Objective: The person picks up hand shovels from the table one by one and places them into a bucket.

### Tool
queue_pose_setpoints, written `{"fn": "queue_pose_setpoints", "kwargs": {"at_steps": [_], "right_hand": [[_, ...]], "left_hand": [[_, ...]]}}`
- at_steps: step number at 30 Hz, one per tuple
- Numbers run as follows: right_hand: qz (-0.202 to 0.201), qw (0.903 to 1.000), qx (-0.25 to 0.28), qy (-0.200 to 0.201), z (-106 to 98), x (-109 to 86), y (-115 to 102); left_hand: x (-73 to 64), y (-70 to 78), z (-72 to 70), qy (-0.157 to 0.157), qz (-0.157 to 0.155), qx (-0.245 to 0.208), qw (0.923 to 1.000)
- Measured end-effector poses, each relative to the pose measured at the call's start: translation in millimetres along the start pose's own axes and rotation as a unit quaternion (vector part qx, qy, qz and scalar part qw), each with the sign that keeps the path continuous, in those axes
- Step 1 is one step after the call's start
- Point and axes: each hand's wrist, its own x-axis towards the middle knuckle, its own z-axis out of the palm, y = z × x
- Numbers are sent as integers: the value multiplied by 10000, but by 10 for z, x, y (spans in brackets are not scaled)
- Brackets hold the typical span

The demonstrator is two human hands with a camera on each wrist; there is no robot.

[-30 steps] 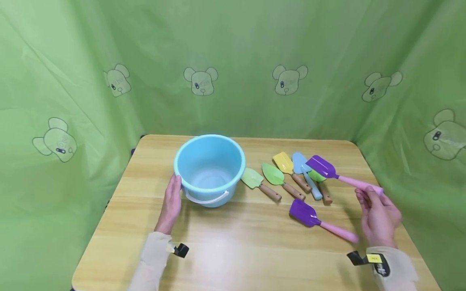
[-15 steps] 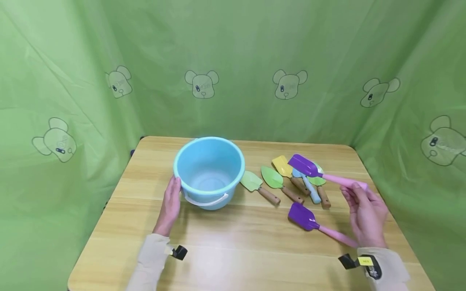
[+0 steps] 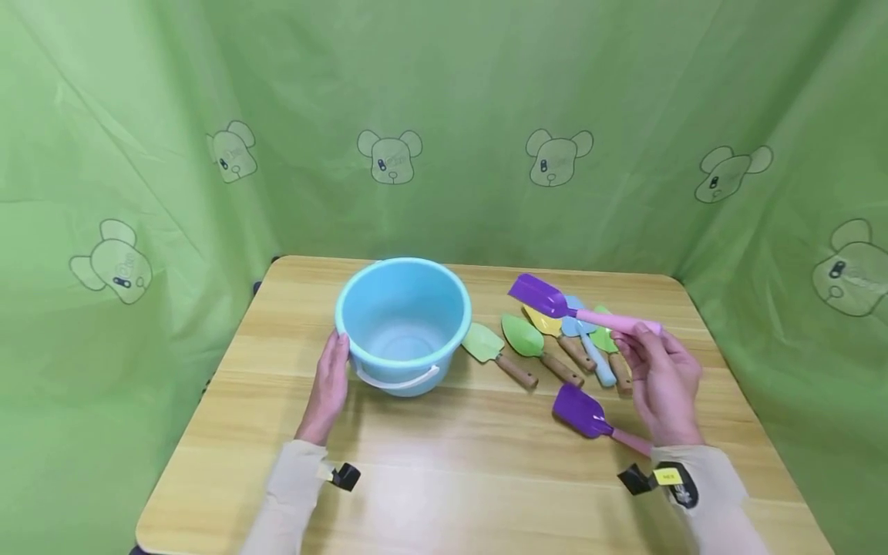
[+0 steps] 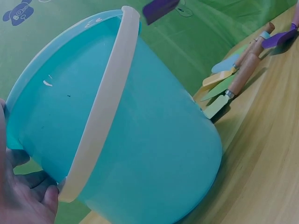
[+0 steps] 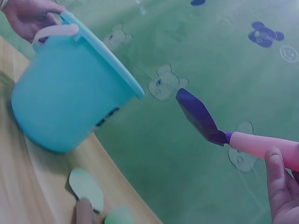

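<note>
My left hand (image 3: 329,391) holds the near left side of a light blue bucket (image 3: 391,374) at its rim, by one end of the white handle (image 4: 100,112). The bucket stands upright on the table with nothing visible inside. A toy shovel (image 3: 537,295) with a purple blade and pink handle is in my right hand (image 3: 666,385), pinched near the handle's end between thumb and fingers. It is raised above the table, blade pointing left toward the bucket. A matching purple shovel (image 3: 579,410) lies on the table below, its handle end partly hidden by my right hand.
Right of the bucket lie a pale green trowel (image 3: 483,343), a green trowel (image 3: 522,334), a yellow shovel (image 3: 541,320), a blue trowel (image 3: 603,370) and another green trowel (image 3: 603,339). Green curtains (image 3: 472,208) surround the wooden table (image 3: 416,478).
My right hand has moved left with the purple shovel, bringing its blade nearer the bucket and over the yellow shovel. The left hand keeps its hold on the bucket.
</note>
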Motion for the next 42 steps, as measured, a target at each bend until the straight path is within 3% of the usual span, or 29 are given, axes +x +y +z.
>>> {"fn": "queue_pose_setpoints", "kwargs": {"at_steps": [4, 14, 21, 31, 37, 42], "right_hand": [[6, 9995, -188, -239, 162, 7, 80], [-171, 9982, -505, -290, 534, 35, 306], [-398, 9911, -1152, -532, 730, 36, 508], [-660, 9619, -2382, -1170, 1032, 81, 725], [-716, 9343, -3033, -1730, 1163, 83, 872], [-906, 9130, -3505, -1879, 1240, 73, 1009]], "left_hand": [[-1, 2, 18, 12, 94, -62, 9999], [23, 17, 59, -20, 221, -115, 9997], [-6, 3, 35, 4, 175, -98, 9998], [-5, 11, 27, 24, 260, -130, 9996], [0, -3, 26, 26, 199, -138, 9997], [-1, -3, 31, 1, 151, -106, 9998]]}}
